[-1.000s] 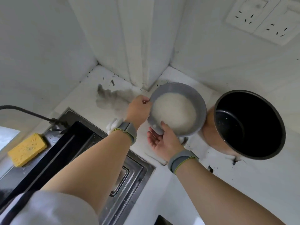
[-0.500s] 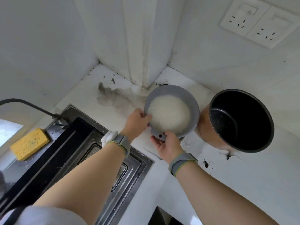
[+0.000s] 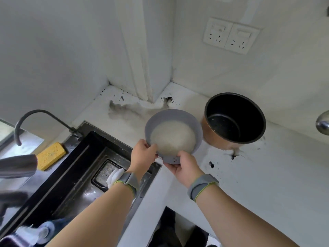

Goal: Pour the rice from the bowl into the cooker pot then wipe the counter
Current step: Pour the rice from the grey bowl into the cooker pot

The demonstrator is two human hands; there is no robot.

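Observation:
A grey bowl full of white rice is held above the white counter, tilted a little toward me. My left hand grips its near-left rim and my right hand holds its near edge from below. The cooker pot, black inside and copper outside, stands on the counter just right of the bowl, with only a few grains on its bottom.
A black sink lies at the left with a curved black tap and a yellow sponge on its far edge. White walls meet in a corner behind. Two sockets sit on the right wall. A metal knob is at the right edge.
Both hands have shifted along the rim to the bowl's near side. The bowl stays just left of the pot, while the view has pulled back and shows more of the sink.

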